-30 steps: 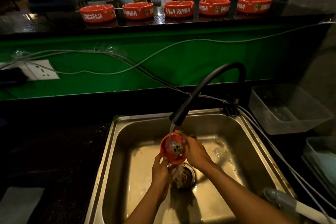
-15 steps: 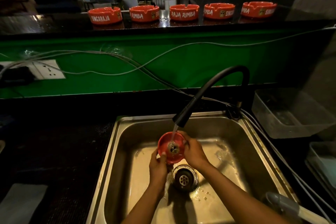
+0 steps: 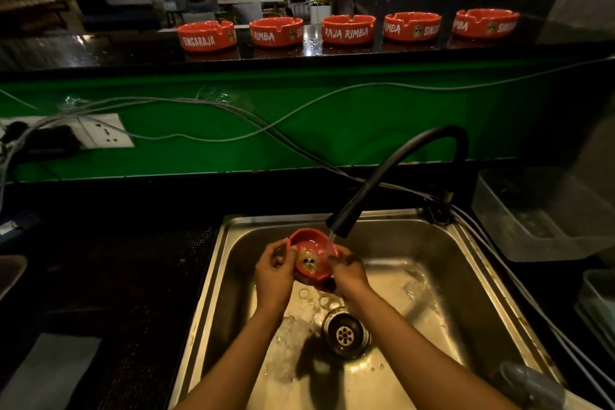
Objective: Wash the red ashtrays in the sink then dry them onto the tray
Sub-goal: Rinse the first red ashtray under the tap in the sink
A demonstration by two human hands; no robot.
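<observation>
Near edge first: both forearms are reaching in from the bottom over the steel sink (image 3: 472,280), w/ the round drain (image 3: 346,336) sitting just right of centre and droplets lying on the wet floor around it. Above the drain, both hands are working one red ashtray (image 3: 311,258), tilted so its bowl w/ the printed emblem is facing the camera. The left hand (image 3: 273,271) is curling round the ashtray's left rim, thumb lying over the edge. The right hand (image 3: 349,271) is gripping the right and lower side, fingers wrapped under it. Water is running in a thin stream from the black faucet (image 3: 409,163) head, hitting the ashtray's upper right rim right by the right hand. The faucet is arching up and over from its base at the sink's far right corner. To the right, a clear plastic tub (image 3: 539,213) is sitting on the dark counter, apart from the sink. Further back, grey cables (image 3: 233,116) are trailing across the green wall (image 3: 366,130), w/ a white socket plate (image 3: 103,130) at far left. Farthest off, five more red ashtrays (image 3: 347,29) are standing in a row on the dark upper ledge (image 3: 100,53), spaced apart, white lettering showing on their sides.
</observation>
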